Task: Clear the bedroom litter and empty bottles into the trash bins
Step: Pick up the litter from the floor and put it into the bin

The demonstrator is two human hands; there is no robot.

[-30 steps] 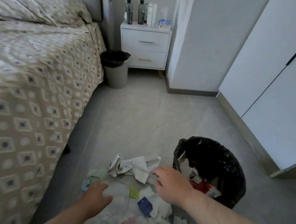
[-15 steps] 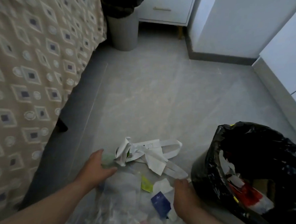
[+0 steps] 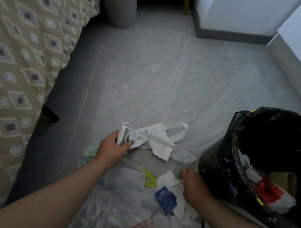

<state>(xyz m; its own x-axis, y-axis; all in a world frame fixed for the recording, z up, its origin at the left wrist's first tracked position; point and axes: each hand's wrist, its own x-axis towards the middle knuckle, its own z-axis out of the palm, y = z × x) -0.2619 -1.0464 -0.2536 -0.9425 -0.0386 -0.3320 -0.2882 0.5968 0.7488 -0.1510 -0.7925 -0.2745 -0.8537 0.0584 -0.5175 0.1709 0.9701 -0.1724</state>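
Left hand (image 3: 112, 147): my fingers are clamped round the bunched end of the crumpled white paper carrier bag (image 3: 155, 136), which lies on the floor near the black-lined round trash bin (image 3: 212, 167); right hand (image 3: 193, 185): my fingers curl onto the crumpled white tissue wads (image 3: 169, 182), apparently pinching them, just beside the bin's wall.

Hazards, as I judge them: the bag's loose flat handles may drag neighbouring scraps along when lifted; light tissue may slip from a partial pinch and fall short of the rim; the lined bin already looks fairly full, so additions may spill over.

Count: hands, two; bins, two, the second being the plain grey cylindrical bin (image 3: 119, 10) at the top of the view; carrier bag, one; small dark-blue square packet (image 3: 165, 198), one; yellow-green wrapper strip (image 3: 150, 177), one; pale green scrap (image 3: 91, 150), one; clear plastic sheets (image 3: 123, 182), at least two; tissue wads, several, exact number unclear; bottles, none in view.
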